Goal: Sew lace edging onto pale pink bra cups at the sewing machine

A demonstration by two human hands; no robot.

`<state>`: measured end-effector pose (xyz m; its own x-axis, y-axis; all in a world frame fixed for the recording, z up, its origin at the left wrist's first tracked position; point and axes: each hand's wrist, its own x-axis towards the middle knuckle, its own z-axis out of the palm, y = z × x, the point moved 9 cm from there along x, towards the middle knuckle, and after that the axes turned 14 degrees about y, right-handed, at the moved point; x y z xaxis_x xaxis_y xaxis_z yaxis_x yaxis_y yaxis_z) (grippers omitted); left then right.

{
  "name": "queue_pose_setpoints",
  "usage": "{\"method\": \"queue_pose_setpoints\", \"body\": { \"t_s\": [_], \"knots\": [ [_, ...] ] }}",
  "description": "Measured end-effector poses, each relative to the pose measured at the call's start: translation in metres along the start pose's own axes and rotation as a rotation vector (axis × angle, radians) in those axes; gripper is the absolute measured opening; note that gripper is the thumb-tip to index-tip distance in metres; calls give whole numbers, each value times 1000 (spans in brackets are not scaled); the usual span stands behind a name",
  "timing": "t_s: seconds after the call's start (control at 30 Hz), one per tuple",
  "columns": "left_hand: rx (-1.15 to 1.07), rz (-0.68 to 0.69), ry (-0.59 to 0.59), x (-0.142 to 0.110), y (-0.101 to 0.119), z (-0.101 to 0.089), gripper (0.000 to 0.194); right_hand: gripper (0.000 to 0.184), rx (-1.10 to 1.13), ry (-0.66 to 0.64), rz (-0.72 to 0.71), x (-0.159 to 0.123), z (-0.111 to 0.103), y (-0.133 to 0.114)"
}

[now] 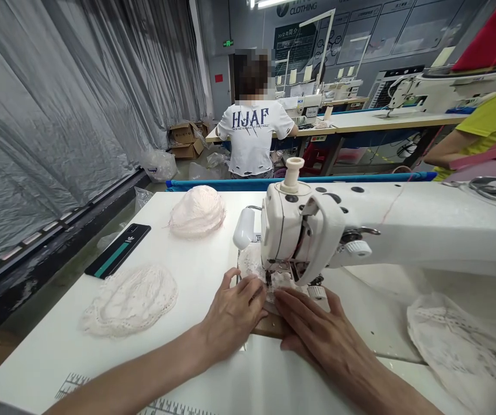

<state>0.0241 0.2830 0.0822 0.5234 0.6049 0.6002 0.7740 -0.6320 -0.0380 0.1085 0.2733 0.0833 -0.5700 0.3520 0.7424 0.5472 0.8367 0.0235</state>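
Observation:
White lace fabric (251,262) lies under the needle area of a white sewing machine (304,225). My left hand (235,308) is at the left of the presser foot, its fingers curled and closed on the fabric's near edge. On the other side, my right hand (321,325) rests with fingers stretched flat on the lace, thumb apart from them. Parts of the fabric are hidden beneath both hands and the machine head. Where exactly the needle meets the lace is too small to make out.
A pale lace cup (198,210) and a flat lace piece (133,300) lie left, beside a black-and-green case (118,251). More lace (464,340) sits at right. Ruler markings (174,407) line the near edge. A person in white (252,135) sits ahead; a yellow sleeve shows right.

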Motion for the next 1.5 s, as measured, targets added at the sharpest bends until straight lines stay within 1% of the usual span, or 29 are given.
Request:
{"method": "queue_pose_setpoints", "body": {
  "t_s": [0.13, 0.2, 0.47, 0.53, 0.63, 0.73, 0.87, 1.03, 1.1, 1.2, 1.27, 1.33, 1.37, 1.43, 1.47, 1.5],
  "knots": [
    [44, 63, 34, -2, 6, -1, 14, 46, 51, -5, 58, 3, -3, 0],
    [61, 90, 45, -4, 10, -1, 15, 46, 60, -13, 64, 4, -4, 0],
    [136, 104, 104, -2, 11, -5, 18, 38, 38, -46, 6, 3, -4, 0],
    [128, 83, 104, 0, 8, -6, 17, 39, 29, -25, 30, 3, -4, 4],
    [94, 38, 57, 0, 2, -2, 14, 40, 3, -13, 39, 3, -3, 8],
    [84, 26, 26, 0, -5, 0, 13, 39, -15, -2, 32, 2, -3, 10],
    [112, 40, 67, 5, -13, 1, 17, 39, -12, 12, 81, 2, -3, 15],
    [116, 94, 45, 14, -22, 13, 21, 41, -54, -15, 79, 3, 4, 19],
    [141, 124, 63, 16, -23, 13, 21, 41, -60, -31, 87, 4, 6, 21],
    [189, 153, 104, 10, -17, 0, 22, 39, -52, -21, 81, 8, 5, 18],
    [189, 144, 109, -3, -7, -12, 22, 42, -29, 4, 59, 11, 1, 9],
    [150, 103, 114, -20, 8, -28, 20, 42, 23, 11, 28, 12, -2, -5],
    [114, 79, 117, -29, 15, -36, 17, 38, 56, 14, 7, 11, -4, -14],
    [33, 34, 106, -45, 30, -51, 11, 23, 115, 21, -44, 9, -10, -31],
    [6, 21, 90, -52, 36, -57, 10, 21, 137, 26, -75, 7, -14, -38],
    [-5, 13, 63, -56, 40, -63, 9, 23, 150, 33, -107, 6, -18, -45]
  ]
}}
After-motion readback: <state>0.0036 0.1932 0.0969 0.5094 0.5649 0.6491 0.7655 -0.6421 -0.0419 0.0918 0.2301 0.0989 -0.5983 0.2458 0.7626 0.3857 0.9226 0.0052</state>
